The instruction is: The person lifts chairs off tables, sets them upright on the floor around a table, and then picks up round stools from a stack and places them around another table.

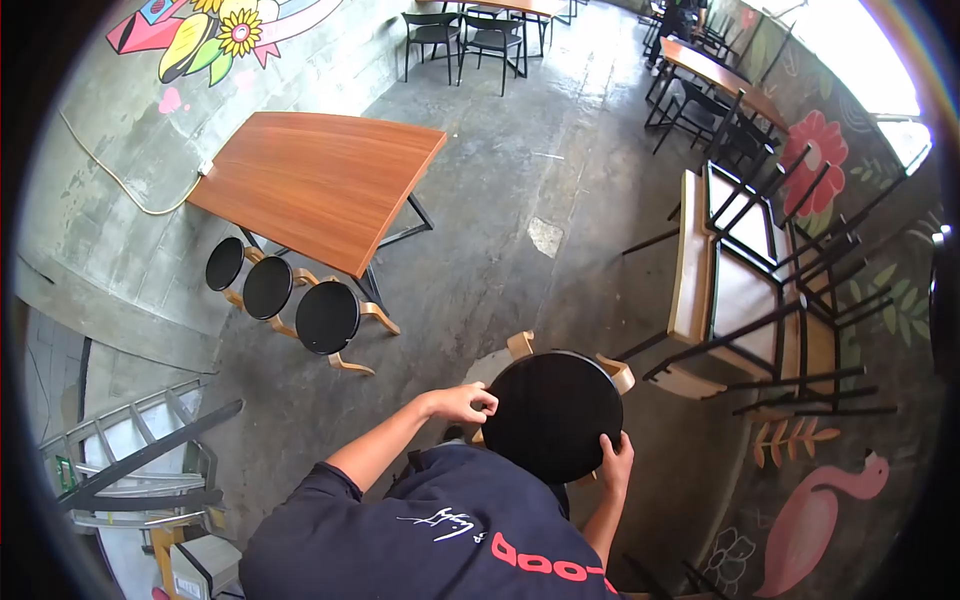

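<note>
A stool with a round black seat [556, 415] and pale bent-wood legs is in front of my body. At the left rim of the seat is my left hand [467, 402], its fingers curled in against the edge. My right hand [617, 458] grips the rim at the lower right, with the thumb on top and the other fingers partly hidden beneath. Three similar black-topped stools [327, 317] stand in a row along the near side of a wooden table [320, 180] at the left.
Upturned tables [745, 290] with black legs are stacked at the right, by the painted wall. A metal ladder [145, 425] lies at the lower left. Farther back are black chairs [492, 40], a long table [722, 80] and a person [680, 22].
</note>
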`<act>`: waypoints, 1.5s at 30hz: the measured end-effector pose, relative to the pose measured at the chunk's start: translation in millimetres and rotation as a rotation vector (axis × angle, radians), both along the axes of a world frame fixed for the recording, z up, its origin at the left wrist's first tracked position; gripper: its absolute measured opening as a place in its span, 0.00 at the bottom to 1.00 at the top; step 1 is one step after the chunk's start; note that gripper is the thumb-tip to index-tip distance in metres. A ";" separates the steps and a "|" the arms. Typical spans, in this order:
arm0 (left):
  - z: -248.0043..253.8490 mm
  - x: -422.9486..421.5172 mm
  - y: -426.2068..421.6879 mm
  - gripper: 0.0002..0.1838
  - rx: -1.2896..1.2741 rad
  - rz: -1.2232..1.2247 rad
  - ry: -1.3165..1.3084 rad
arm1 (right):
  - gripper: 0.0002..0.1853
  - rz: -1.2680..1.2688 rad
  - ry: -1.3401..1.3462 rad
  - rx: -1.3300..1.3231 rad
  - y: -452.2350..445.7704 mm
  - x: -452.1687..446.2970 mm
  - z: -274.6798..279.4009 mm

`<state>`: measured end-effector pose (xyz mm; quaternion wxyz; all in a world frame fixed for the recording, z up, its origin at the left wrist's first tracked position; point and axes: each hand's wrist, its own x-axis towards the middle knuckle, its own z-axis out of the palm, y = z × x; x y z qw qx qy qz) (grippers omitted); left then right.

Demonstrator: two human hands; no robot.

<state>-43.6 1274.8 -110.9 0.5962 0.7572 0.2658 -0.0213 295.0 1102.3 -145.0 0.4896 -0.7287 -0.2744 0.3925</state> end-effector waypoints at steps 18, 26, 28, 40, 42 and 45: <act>-33.4 97.9 201.3 0.04 -0.008 0.953 -0.060 | 0.16 0.724 -0.246 0.132 498.4 84.8 56.9; -69.7 102.0 408.0 0.02 -0.355 0.879 -0.284 | 0.13 0.548 -0.254 0.081 657.3 103.2 55.1; -52.6 96.0 466.8 0.03 -0.312 0.769 -0.229 | 0.13 0.546 -0.242 0.073 691.3 108.7 65.2; -28.8 78.9 689.7 0.08 -0.057 0.653 -0.213 | 0.16 0.306 -0.269 0.055 831.2 97.6 35.5; -28.4 75.3 726.4 0.07 -0.033 0.716 -0.191 | 0.17 0.401 -0.271 0.043 873.3 102.7 17.2; -15.5 71.7 787.2 0.06 0.042 0.803 -0.157 | 0.16 0.455 -0.215 -0.061 953.6 88.3 20.2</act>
